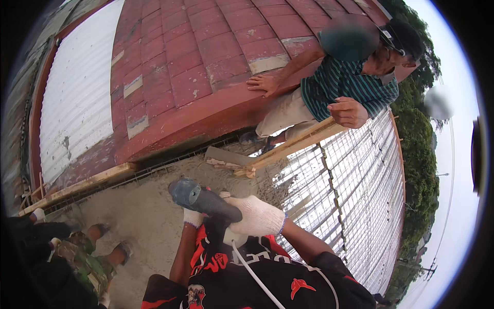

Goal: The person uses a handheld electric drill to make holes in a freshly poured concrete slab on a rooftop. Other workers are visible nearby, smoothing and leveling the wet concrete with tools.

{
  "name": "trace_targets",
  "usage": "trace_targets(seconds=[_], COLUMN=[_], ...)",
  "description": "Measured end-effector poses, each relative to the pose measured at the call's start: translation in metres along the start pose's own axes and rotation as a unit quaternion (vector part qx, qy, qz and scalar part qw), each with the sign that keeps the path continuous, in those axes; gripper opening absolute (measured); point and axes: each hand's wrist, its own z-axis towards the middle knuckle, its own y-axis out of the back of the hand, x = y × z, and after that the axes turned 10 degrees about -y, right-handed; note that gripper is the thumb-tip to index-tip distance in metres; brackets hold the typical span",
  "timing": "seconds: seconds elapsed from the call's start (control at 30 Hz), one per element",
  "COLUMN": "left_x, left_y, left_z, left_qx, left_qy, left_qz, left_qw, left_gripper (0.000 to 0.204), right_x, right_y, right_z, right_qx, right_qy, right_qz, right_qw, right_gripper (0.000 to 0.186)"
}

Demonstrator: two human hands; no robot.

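Across the front of my body lies a dark corded power tool (211, 202) with a blunt blue-grey end and a white cable (252, 272). My right hand (258, 215), in a white knit glove, is closed round its rear part. At its other side my left hand (193, 217), gloved alike, supports it from beneath; most of those fingers are hidden behind the body. Below the tool spreads wet grey concrete (149, 206). The tool's exact kind and its working end do not show.
A co-worker in a striped shirt (334, 77) leans a hand on the red tiled roof (206, 36). A wooden board (303, 144) borders rebar mesh over shiny sheeting (355, 180). A short grey plank (226, 155) lies ahead. Another person's camouflage-clad legs (82, 252) are at left.
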Motion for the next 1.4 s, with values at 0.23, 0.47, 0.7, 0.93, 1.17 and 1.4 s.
trace_targets(seconds=[0.23,0.47,0.7,0.93,1.17,1.4], left_x=[0.011,0.011,0.037,0.073,0.122,0.163], left_y=[0.007,0.018,0.027,0.017,0.0,-0.018], left_z=[-0.009,0.021,0.048,0.072,0.078,0.085], left_qx=[-0.067,-0.06,-0.088,-0.111,-0.104,-0.122], left_qy=[0.208,0.23,0.257,0.297,0.352,0.355], left_qz=[-0.249,-0.304,-0.349,-0.383,-0.412,-0.461], left_qw=[0.944,0.923,0.897,0.868,0.834,0.804], left_gripper=[0.034,0.035,0.036,0.037,0.039,0.04], right_x=[0.023,0.029,0.032,0.023,-0.005,-0.016], right_y=[0.031,0.025,-0.007,-0.027,-0.086,-0.12], right_z=[-0.04,-0.047,0.002,0.091,0.17,0.205], right_qx=[0.053,0.01,0.008,0.061,0.012,0.016], right_qy=[0.058,0.02,-0.021,-0.106,-0.142,-0.164], right_qz=[0.064,0.074,0.062,0.074,0.107,0.069], right_qw=[0.995,0.997,0.998,0.99,0.984,0.984], right_gripper=[0.055,0.057,0.056,0.054,0.047,0.052])
